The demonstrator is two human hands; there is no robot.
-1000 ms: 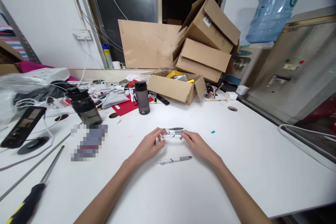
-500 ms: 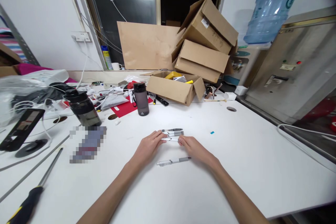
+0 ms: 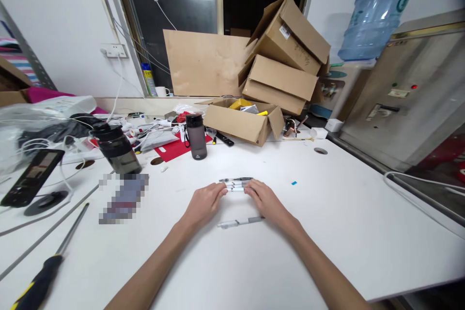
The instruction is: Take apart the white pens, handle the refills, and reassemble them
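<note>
Several white-and-grey pens [image 3: 235, 185] lie side by side between my two hands, close to the tabletop. My left hand [image 3: 205, 202] has its fingers closed at their left ends. At the right ends, the closed fingers of my right hand [image 3: 266, 202] cover the tips. Along the far side of this row runs a darker pen [image 3: 236, 179]; whether a fingertip touches it I cannot tell. One more clear-and-grey pen [image 3: 240, 223] lies apart on the table, nearer to me, its right end close to my right wrist.
On the white table [image 3: 308, 252] stand a grey bottle [image 3: 196, 138] and a black-lidded bottle [image 3: 115, 147]. A screwdriver [image 3: 47, 264] and a phone on a stand [image 3: 32, 177] are at left. An open carton [image 3: 236, 123] sits behind; a blue scrap [image 3: 294, 183] lies at right.
My right hand has shifted slightly left and away from me over the pens' right ends. The nearest pen of the row now lies closer against the others. The separate pen has stayed put.
</note>
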